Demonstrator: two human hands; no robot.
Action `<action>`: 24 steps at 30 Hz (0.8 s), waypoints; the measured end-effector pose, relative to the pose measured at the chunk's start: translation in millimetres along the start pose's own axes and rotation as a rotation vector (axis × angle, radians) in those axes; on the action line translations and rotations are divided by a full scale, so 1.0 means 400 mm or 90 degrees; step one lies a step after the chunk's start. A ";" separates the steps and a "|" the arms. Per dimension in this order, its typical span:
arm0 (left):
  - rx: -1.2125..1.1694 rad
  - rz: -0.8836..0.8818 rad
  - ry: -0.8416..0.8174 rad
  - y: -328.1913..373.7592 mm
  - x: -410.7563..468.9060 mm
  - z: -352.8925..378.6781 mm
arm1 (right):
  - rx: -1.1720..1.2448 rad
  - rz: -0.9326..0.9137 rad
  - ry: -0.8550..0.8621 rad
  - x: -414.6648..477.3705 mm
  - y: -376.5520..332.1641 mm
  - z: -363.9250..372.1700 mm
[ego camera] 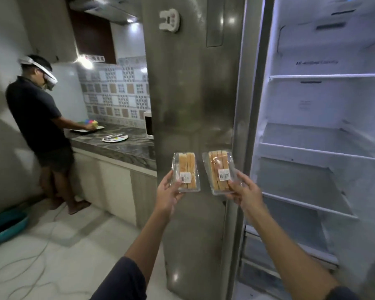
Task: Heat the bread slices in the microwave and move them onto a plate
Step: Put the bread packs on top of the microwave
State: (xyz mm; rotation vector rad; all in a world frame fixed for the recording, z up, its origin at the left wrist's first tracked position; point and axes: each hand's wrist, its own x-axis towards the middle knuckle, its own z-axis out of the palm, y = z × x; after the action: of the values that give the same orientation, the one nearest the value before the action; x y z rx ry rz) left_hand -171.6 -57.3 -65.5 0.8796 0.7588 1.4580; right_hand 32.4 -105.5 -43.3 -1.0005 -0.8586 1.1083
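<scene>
Both forearms reach fwd from the bottom edge, one pack each. Biggest thing here: fridge, its right compartment open w/ bare shelves — shut it before leaving, I'd judge, though both hands are full, so an elbow or freeing a hand first. Next, counter off to the left w/ what looks like the microwave at its far end, mostly hidden by the fridge side; another person works there, so go round w/ care.

Left hand is closed on the left bread pack at its lower end; right hand likewise grips the right bread pack. Packs sit just beside each other, apart, in front of the fridge.

Long axis: both roughly upright — left one near vertical, right one tilted slightly, top leaning left. Slices stand on edge, labels face the camera.
</scene>
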 end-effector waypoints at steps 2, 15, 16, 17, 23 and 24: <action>0.007 0.008 0.027 0.036 0.034 -0.083 | -0.024 -0.028 -0.036 0.035 0.037 0.100; -0.007 0.123 0.167 0.363 0.474 -0.708 | -0.059 -0.025 -0.243 0.450 0.325 0.863; 0.001 0.131 0.173 0.379 0.506 -0.748 | -0.051 -0.015 -0.252 0.481 0.343 0.902; 0.008 0.135 0.182 0.395 0.536 -0.783 | -0.043 -0.005 -0.260 0.511 0.360 0.937; 0.006 0.163 0.218 0.433 0.735 -0.921 | -0.021 0.033 -0.282 0.720 0.460 1.102; 0.007 0.164 0.223 0.434 0.773 -0.936 | -0.019 0.043 -0.280 0.762 0.479 1.126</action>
State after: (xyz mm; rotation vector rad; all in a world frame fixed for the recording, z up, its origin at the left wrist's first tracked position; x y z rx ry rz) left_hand -583.4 252.9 -76.0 0.7590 0.9374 1.8691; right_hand -369.1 308.0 -58.3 -0.8250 -1.2022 1.4050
